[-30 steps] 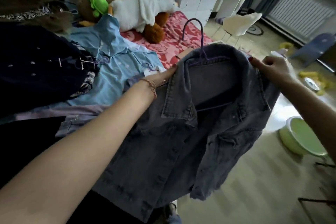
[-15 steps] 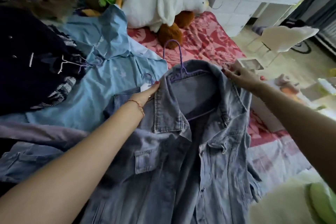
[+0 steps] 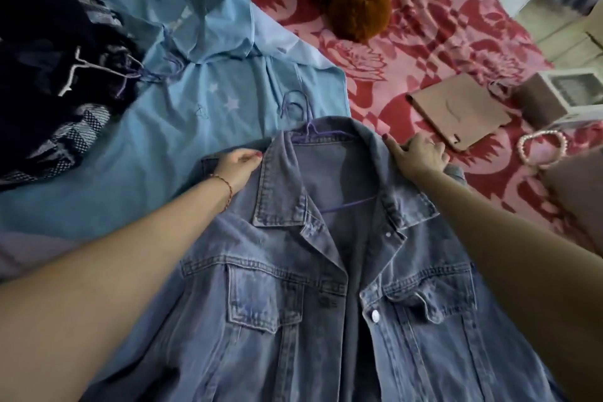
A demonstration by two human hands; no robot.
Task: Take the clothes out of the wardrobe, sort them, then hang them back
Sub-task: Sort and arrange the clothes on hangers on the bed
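Observation:
A blue-grey denim jacket [image 3: 293, 303] lies spread front-up on the bed, hung on a purple hanger [image 3: 305, 127] whose hook pokes out above the collar. My left hand [image 3: 236, 166] grips the jacket's left shoulder beside the collar, fingers curled. At the right shoulder my right hand [image 3: 419, 157] holds the denim, its index finger lying along the collar. Under and to the left of the jacket lies a light blue garment [image 3: 182, 147] with small stars. A pile of dark clothes [image 3: 39, 59] with several hangers sits at the far left.
A red and pink patterned blanket [image 3: 440, 42] covers the bed. On it at the right lie a flat brown card [image 3: 456, 114], a small box [image 3: 561, 98] and a pearl bracelet [image 3: 541, 147]. Brown and white plush toys [image 3: 359, 6] sit at the top.
The jacket, held up in the air by both shoulders a second ago, has come down and now lies flat on the bed. Both hands stay at its shoulders.

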